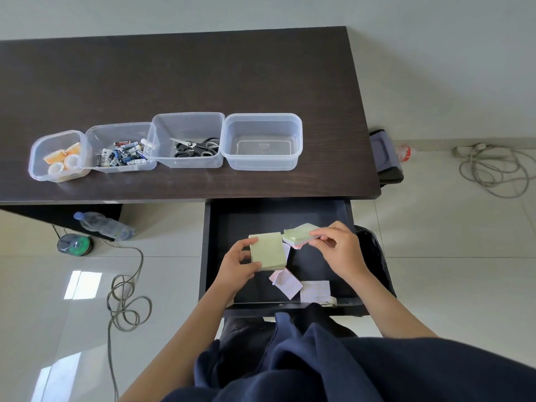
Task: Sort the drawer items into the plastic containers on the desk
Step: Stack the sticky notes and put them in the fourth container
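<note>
The black drawer [211, 256] stands pulled out below the dark desk [174, 76]. Over it my left hand [237, 266] grips a green pad of sticky notes [267, 250] by its left edge. My right hand [338, 250] pinches a second green-and-pink note pad [298, 234], held just to the right of the first. Loose pink and white notes [287, 285] lie on the drawer floor near its front. On the desk stand several clear plastic containers in a row: tape rolls [62, 161], batteries [121, 153], scissors [197, 146] and an empty container [262, 124] at the right.
A water bottle [103, 226] and a disc spindle [74, 244] lie on the tiled floor under the desk's left part. Cables coil on the floor at the left [127, 306] and far right [493, 169]. A black bin [374, 250] stands right of the drawer.
</note>
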